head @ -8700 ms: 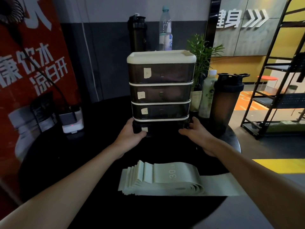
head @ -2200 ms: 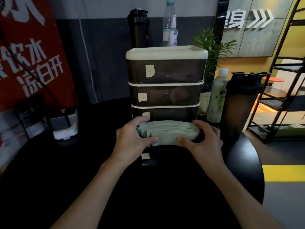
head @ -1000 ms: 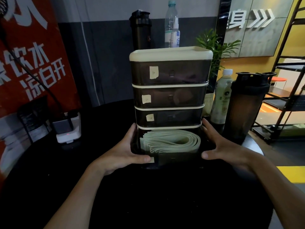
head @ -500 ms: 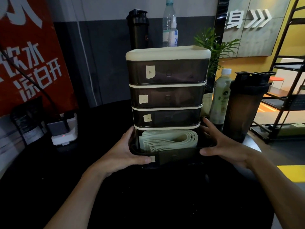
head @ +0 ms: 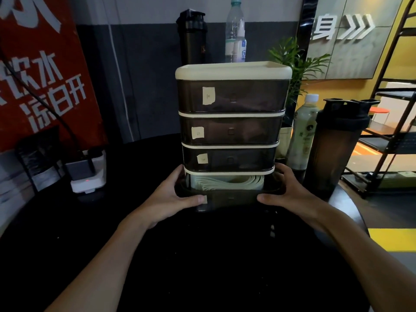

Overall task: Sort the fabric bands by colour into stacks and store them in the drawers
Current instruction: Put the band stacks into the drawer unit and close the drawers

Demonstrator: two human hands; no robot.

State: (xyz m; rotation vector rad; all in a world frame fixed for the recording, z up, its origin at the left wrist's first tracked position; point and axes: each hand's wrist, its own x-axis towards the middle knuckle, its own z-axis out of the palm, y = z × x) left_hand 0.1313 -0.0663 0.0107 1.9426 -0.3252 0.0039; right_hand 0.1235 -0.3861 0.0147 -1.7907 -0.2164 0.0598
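Head camera, looking forward and down: at the centre of the frame a four-tier drawer unit (head: 233, 72) with a cream top and smoky dark drawers stands on a round black table (head: 213, 262). The bottom drawer (head: 229, 200) is pulled partly out, and a folded stack of pale green fabric bands (head: 227, 183) lies inside it, just under the tier above. The left hand (head: 173, 199) and the right hand (head: 290, 195) each clasp a front corner of this drawer, thumbs across its face and fingers curled round its sides. The matched grip probably keeps the drawer square so it slides in without jamming. Small paper labels sit on the left of each drawer front: the top label (head: 208, 95) reads "10", the second label (head: 197, 132) looks like "15" but is faint, the third is unreadable, and the lowest is half covered by the left thumb. At the upper left a red banner (head: 40, 75) shows white Chinese characters, including "凉白开". At the upper right a wall sign (head: 342, 28) shows a white character and three chevrons. A dark shaker bottle (head: 337, 145) stands right of the unit.
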